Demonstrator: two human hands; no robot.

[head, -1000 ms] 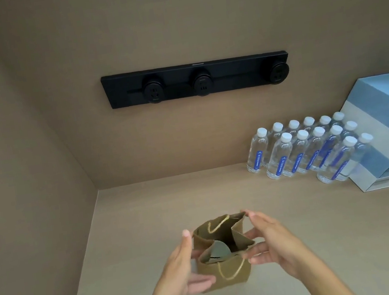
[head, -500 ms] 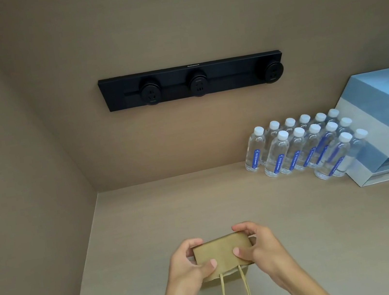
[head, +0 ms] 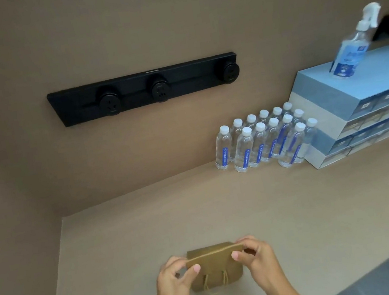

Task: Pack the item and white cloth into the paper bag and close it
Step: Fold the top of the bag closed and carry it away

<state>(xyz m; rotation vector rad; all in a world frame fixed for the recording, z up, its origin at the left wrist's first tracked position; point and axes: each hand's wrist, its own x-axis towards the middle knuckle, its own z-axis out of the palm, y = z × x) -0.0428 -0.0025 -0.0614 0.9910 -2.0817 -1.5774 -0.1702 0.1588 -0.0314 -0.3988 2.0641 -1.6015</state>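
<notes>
The bag [head: 214, 270] sits near the front edge of a beige counter [head: 299, 207], its top folded shut. The left hand [head: 175, 281] and right hand [head: 255, 258] pinch the fold's ends. Bottles [head: 261, 140] and stacked boxes [head: 360, 105] stand against the back wall under a socket strip [head: 144, 89].

A single head-worn wide-angle view looks forward and down across a beige counter [head: 299, 207], hands close at the near edge, the wall's black socket strip [head: 143, 89] far.
</notes>
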